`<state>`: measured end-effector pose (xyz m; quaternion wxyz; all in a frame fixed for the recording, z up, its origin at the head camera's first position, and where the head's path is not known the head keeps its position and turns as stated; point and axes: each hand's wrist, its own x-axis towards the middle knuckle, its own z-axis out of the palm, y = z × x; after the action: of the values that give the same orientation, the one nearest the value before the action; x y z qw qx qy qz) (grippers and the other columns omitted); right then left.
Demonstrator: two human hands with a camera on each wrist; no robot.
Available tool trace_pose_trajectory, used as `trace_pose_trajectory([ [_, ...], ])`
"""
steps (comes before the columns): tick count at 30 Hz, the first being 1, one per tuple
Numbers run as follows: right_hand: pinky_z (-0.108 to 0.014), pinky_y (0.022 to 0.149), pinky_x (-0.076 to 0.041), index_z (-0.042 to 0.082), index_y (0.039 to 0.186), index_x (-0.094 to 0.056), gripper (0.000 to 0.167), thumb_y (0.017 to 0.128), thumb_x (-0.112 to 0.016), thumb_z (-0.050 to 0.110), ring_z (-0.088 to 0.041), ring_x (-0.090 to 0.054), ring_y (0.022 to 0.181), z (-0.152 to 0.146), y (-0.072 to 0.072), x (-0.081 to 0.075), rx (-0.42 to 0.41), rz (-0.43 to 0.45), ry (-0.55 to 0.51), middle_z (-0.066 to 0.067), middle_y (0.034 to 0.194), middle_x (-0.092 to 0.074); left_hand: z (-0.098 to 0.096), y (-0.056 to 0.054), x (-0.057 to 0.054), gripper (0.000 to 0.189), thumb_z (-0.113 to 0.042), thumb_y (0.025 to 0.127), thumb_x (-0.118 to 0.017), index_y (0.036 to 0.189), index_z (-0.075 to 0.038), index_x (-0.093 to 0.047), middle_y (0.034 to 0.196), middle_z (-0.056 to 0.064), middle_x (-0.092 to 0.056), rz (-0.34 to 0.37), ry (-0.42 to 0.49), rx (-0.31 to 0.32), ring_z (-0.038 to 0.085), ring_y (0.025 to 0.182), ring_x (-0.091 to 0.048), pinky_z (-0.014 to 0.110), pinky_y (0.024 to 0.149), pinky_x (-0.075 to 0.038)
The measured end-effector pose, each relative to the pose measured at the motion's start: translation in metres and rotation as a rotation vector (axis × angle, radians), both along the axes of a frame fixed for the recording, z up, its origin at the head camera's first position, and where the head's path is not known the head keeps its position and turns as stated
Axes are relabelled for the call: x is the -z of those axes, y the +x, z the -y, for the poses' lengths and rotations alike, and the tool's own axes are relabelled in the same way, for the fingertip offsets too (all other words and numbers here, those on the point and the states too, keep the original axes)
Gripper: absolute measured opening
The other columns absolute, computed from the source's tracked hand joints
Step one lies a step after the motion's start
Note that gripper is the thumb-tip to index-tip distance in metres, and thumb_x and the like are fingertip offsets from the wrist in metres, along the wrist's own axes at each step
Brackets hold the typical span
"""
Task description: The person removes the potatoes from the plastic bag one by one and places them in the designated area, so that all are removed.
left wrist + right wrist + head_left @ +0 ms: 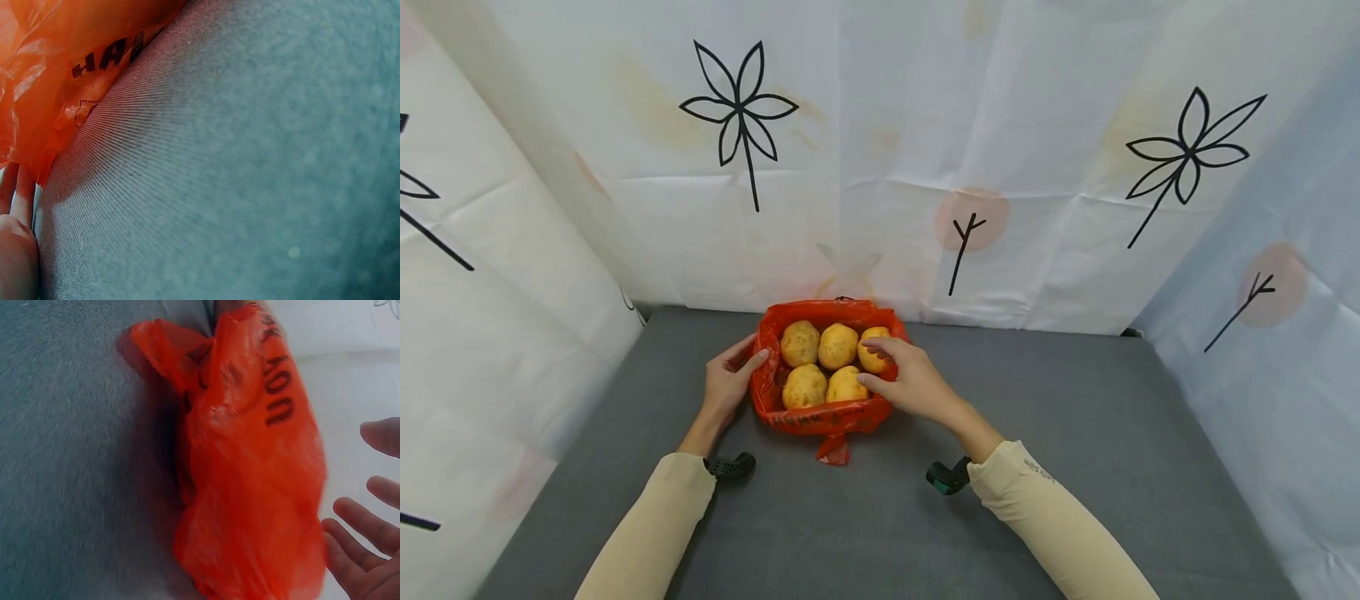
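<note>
A red plastic bag [805, 423], spread open like a basin and marked with dark letters, sits toward the back of the table. Several yellow potatoes [805, 386] lie inside it in two rows. My left hand [728, 382] rests against the bag's left side, thumb at the rim; in the left wrist view its straight fingers [22, 194] touch the plastic. Over the right edge reaches my right hand [917, 383], fingers spread and holding nothing, partly covering the rightmost potato [867, 360]. The right wrist view shows these fingers [369, 525] loosely extended beside the bag.
The bag's knotted tail [833, 451] sticks out on the grey tabletop [850, 533] at the front. White cloth walls [880, 167] printed with flowers and twigs stand behind the table and at both sides. Dark bands [730, 467] sit on both wrists.
</note>
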<state>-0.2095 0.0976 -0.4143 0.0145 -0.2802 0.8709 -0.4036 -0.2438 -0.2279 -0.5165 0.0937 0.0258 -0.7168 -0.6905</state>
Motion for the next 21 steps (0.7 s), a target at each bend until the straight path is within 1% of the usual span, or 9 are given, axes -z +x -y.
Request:
trace_pose_trajectory([
  [3, -0.054, 0.101, -0.048, 0.002, 0.143, -0.055, 0.057, 0.094, -0.075, 0.024, -0.036, -0.058, 0.122, 0.01, -0.007, 0.005, -0.026, 0.07, -0.009, -0.019, 0.138, -0.058, -0.003, 0.006, -0.012, 0.05, -0.012, 0.097, -0.07, 0.143, 0.0, -0.057, 0.143, 0.022, -0.055, -0.004, 0.006, 0.01, 0.002, 0.112, -0.058, 0.014, 0.087, -0.051],
  [6, -0.053, 0.102, -0.047, 0.001, 0.143, -0.055, 0.059, 0.093, -0.077, 0.022, -0.036, -0.057, 0.122, 0.017, -0.011, 0.01, -0.04, 0.132, -0.016, -0.022, 0.136, -0.057, -0.006, 0.013, -0.023, 0.049, -0.011, 0.097, -0.07, 0.143, 0.003, -0.056, 0.143, 0.024, -0.055, -0.004, -0.015, 0.013, 0.003, 0.113, -0.058, 0.014, 0.087, -0.051],
  [7, -0.052, 0.102, -0.047, 0.001, 0.143, -0.055, 0.06, 0.092, -0.078, 0.021, -0.036, -0.057, 0.121, 0.018, -0.011, 0.012, -0.042, 0.15, -0.017, -0.022, 0.136, -0.057, -0.007, 0.014, -0.026, 0.05, -0.011, 0.097, -0.07, 0.143, 0.003, -0.056, 0.142, 0.024, -0.055, -0.01, -0.021, 0.015, 0.003, 0.112, -0.059, 0.014, 0.087, -0.051],
  [10, -0.051, 0.101, -0.047, 0.002, 0.143, -0.055, 0.062, 0.09, -0.08, 0.021, -0.036, -0.056, 0.118, 0.02, -0.012, 0.019, -0.044, 0.18, -0.006, -0.023, 0.133, -0.057, -0.008, 0.017, -0.028, 0.05, -0.012, 0.098, -0.07, 0.143, 0.003, -0.055, 0.143, 0.027, -0.053, -0.015, -0.047, 0.017, 0.001, 0.112, -0.058, 0.013, 0.087, -0.05],
  [13, -0.049, 0.097, -0.048, 0.002, 0.142, -0.057, 0.061, 0.089, -0.081, 0.023, -0.034, -0.056, 0.113, 0.021, -0.012, 0.026, -0.038, 0.174, 0.011, -0.021, 0.13, -0.057, -0.008, 0.017, -0.028, 0.05, -0.013, 0.098, -0.069, 0.143, 0.004, -0.055, 0.143, 0.027, -0.053, -0.026, -0.054, 0.018, 0.001, 0.112, -0.058, 0.012, 0.086, -0.05],
  [16, -0.047, 0.095, -0.048, 0.002, 0.14, -0.058, 0.061, 0.088, -0.082, 0.025, -0.032, -0.056, 0.111, 0.021, -0.012, 0.031, -0.02, 0.165, 0.023, -0.018, 0.129, -0.059, -0.008, 0.016, -0.028, 0.05, -0.014, 0.098, -0.069, 0.143, 0.002, -0.055, 0.144, 0.027, -0.052, -0.019, -0.054, 0.018, 0.002, 0.114, -0.057, 0.012, 0.086, -0.05],
  [21, -0.043, 0.092, -0.049, 0.003, 0.141, -0.058, 0.061, 0.089, -0.08, 0.029, -0.029, -0.056, 0.11, 0.025, -0.01, 0.034, 0.017, 0.177, 0.05, -0.015, 0.128, -0.06, -0.009, 0.016, -0.028, 0.051, -0.014, 0.098, -0.069, 0.144, 0.002, -0.055, 0.144, 0.026, -0.053, -0.005, -0.063, 0.018, 0.003, 0.116, -0.057, 0.011, 0.087, -0.049],
])
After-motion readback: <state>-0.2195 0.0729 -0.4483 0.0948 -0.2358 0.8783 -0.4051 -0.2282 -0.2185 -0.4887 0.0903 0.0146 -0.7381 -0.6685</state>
